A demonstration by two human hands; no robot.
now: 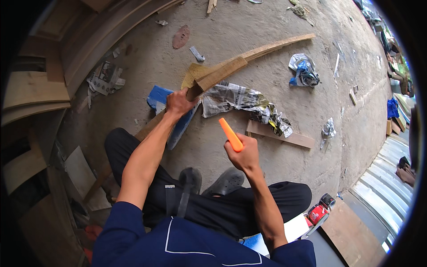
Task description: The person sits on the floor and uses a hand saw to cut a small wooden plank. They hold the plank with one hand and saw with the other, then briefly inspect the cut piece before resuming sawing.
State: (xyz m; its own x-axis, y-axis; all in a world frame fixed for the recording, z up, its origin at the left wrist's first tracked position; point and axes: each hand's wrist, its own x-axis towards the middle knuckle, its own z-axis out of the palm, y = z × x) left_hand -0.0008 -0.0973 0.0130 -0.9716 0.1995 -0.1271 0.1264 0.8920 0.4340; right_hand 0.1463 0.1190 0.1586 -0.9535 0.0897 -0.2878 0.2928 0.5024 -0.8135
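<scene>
My left hand is closed around the near end of a short wooden block. The block lies along a long wooden strip, which slants from far right toward my left leg. In my right hand is an orange tapered plastic tool, its narrow end pointing up and away; the fingers wrap its wide end and hide part of it. A yellowish piece lies beside the block. Blue-painted board shows beneath my left wrist, and crumpled newspaper spreads to the right of it.
A short plank lies beyond my right hand. Crumpled foil-like paper with blue is farther right. Wooden panels stand along the left. By my right knee sits a red can or roll, near a brown board and corrugated metal sheet.
</scene>
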